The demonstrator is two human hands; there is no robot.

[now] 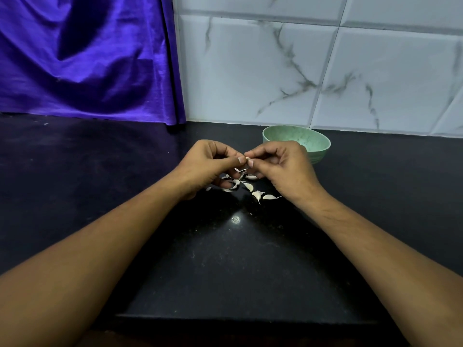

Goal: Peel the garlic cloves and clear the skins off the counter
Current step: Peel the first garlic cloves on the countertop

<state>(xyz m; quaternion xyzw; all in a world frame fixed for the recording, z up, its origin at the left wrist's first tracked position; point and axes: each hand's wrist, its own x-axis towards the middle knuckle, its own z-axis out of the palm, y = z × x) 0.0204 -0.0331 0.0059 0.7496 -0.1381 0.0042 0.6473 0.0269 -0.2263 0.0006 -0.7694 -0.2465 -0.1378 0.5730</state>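
While both hands — left hand (211, 159), right hand (280, 164) — pinch one garlic clove (248, 159) above the scattered cloves (250, 187) near the bowl (298, 141), it looks small, light and slippery — best nipped at the tip.

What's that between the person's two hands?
A small garlic clove, pinched by the left hand and right hand above loose garlic pieces on the counter, in the head view.

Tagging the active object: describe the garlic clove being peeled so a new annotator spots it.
On the black counter, find the green bowl by the tiled wall; just left of it two hands meet. The garlic clove is the small pale bit pinched between the left hand and the right hand. Unlike the loose pieces lying below, it is off the counter.
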